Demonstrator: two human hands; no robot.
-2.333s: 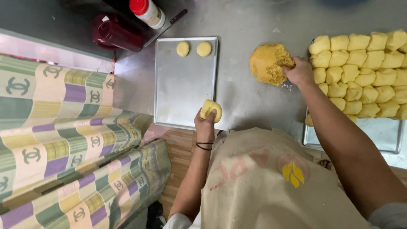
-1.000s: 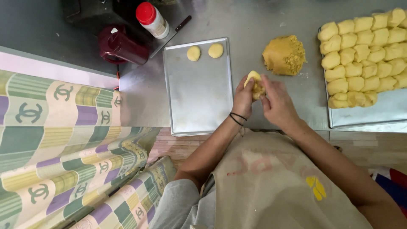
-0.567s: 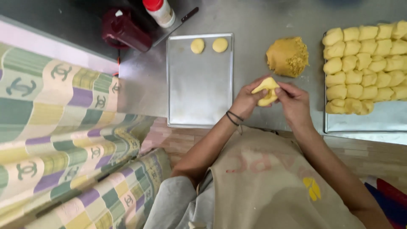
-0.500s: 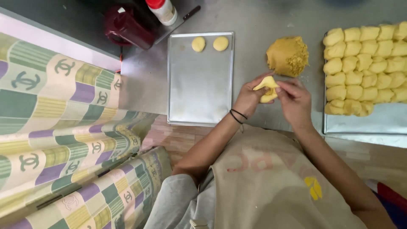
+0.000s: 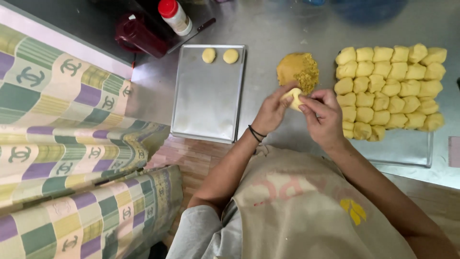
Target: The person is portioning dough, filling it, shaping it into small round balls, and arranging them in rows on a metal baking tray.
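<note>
Steel worktop (image 5: 278, 29), dull and scuffed, carries everything here. Patterned cloth (image 5: 72, 144) in green, purple and yellow checks drapes in folds along its left edge. On the right, a shallow metal tray (image 5: 407, 148) holds rows of soft, pale yellow dough portions (image 5: 388, 86), lumpy and packed touching one another, with bare metal at its near end. A rectangular baking sheet (image 5: 206, 100) with a matte grey face lies left of centre; in its far corner sit two round, smooth filled balls (image 5: 219, 55) side by side. Between the trays rests a crumbly mound of ochre filling (image 5: 298, 71). Just in front of that mound, the left hand (image 5: 270, 112) and right hand (image 5: 323, 117) both pinch one dough piece (image 5: 293, 99), fingers curled around it. A red-capped white bottle (image 5: 175, 17) stands beside a dark red container (image 5: 139, 36).
</note>
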